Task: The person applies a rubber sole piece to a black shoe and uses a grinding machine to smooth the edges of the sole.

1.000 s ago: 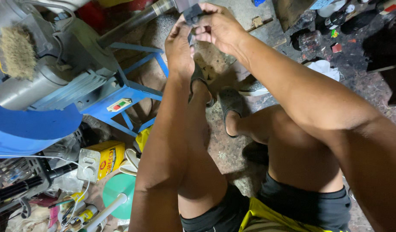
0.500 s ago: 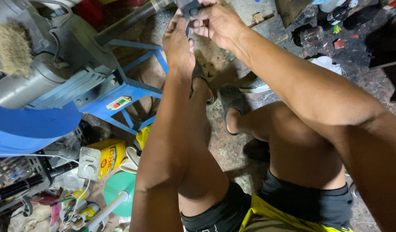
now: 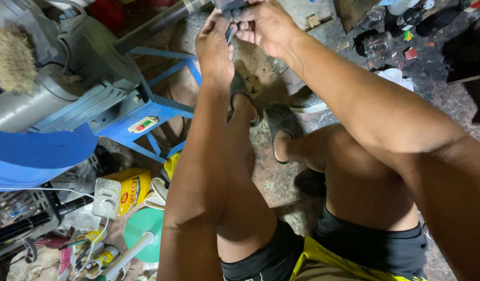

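At the far left a straw-coloured bristle wheel brush [image 3: 12,57] sits on a grey motor housing [image 3: 68,88], which is carried on a blue-painted metal stand [image 3: 162,112] with a small red-and-green switch on its front. Below it, among the clutter on the floor, lie a yellow rectangular tin [image 3: 129,188] and a round green disc with a white tube [image 3: 143,237]. Moving right, the left hand [image 3: 215,48] reaches up and forward, its fingertips pinched on the lower edge of a small dark flat piece, probably metal [image 3: 230,21], held at the very top of the view, out over the stained concrete floor [image 3: 273,179] and above the person's feet in dark rubber sandals [image 3: 279,120]. The right hand [image 3: 266,27] closes on the same piece from the other side, thumb and fingers gripping its upper part, so the two hands meet on it with almost no gap between them. The piece looks thin, stiff and light, small enough for a fingertip pinch; its edges may be sharp or burred, so holding it by the flat faces seems the safer grip. Much of it is cut off by the frame, so its full shape cannot be told. Further right lies a clear crumpled plastic bottle [image 3: 378,46].
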